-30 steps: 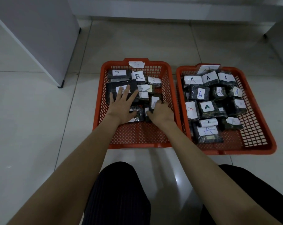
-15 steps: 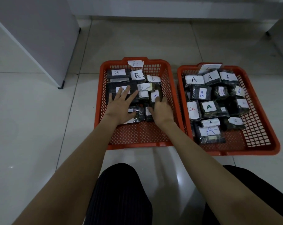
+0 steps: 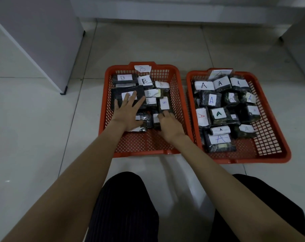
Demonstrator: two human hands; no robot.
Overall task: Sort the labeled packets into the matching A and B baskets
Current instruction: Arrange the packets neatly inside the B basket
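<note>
- Nearest, two dark-trousered knees (image 3: 125, 206) fill the bottom edge, cut off by the frame; both bare forearms reach out over them to the left basket.
- Two orange mesh baskets sit side by side on the pale tiled floor (image 3: 34, 137): the B basket (image 3: 144, 151) on the left, the A basket (image 3: 274, 145) on the right, just beside each other.
- The right hand (image 3: 169, 124) lies in the B basket with its fingers curled down onto a small dark packet (image 3: 155, 119); whether they grasp it I cannot tell, as the hand hides the contact.
- The left hand (image 3: 127, 112) rests flat, fingers spread and released, on a large B packet (image 3: 127, 96), covering part of its label.
- More B packets (image 3: 164, 103) lie beyond the hands; the A packets (image 3: 218, 114) crowd the right basket, some labels faint.
- Farther left stands a grey cabinet (image 3: 43, 35), cut off at the top.
</note>
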